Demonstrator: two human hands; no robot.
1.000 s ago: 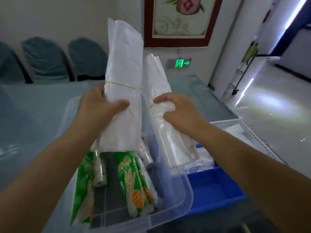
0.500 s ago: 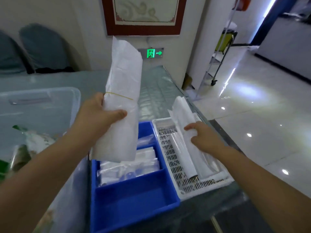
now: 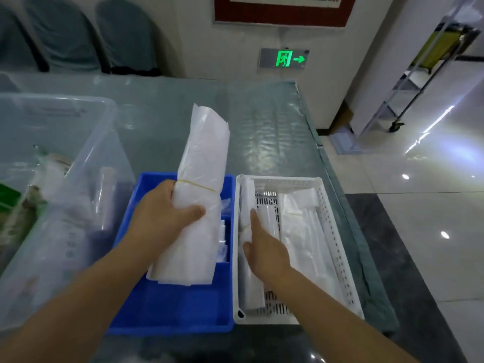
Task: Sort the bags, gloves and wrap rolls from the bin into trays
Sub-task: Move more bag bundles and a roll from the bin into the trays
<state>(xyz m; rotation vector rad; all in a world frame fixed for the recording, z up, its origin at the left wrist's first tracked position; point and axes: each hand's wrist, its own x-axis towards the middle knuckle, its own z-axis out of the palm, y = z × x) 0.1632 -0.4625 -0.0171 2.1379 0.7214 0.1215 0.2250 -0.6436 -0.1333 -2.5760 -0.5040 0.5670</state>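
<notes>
1. The left hand [image 3: 162, 216] grips a bundle of white plastic bags [image 3: 201, 195] at its middle; the fingers are curled around it and the thumb lies across the front, just under a yellow rubber band [image 3: 196, 185].
2. This bundle is tilted, with the top end leaning away from the person, and it is held above the blue tray [image 3: 172, 310]. Some clear flat packets [image 3: 224, 231] lie in the far part of this tray.
3. The right hand [image 3: 264, 252] is open, the fingers are straight, and it presses on a second white bundle [image 3: 247, 205] that lies along the left wall inside the white perforated tray [image 3: 337, 247].
4. More white bags [image 3: 303, 237] lie in the right part of the white tray.
5. The two trays stand side by side, touching, on a table with a grey-green cover [image 3: 262, 127].
6. At the left stands a clear plastic bin [image 3: 86, 158]; green packages [image 3: 10, 197] are seen through its wall.
</notes>
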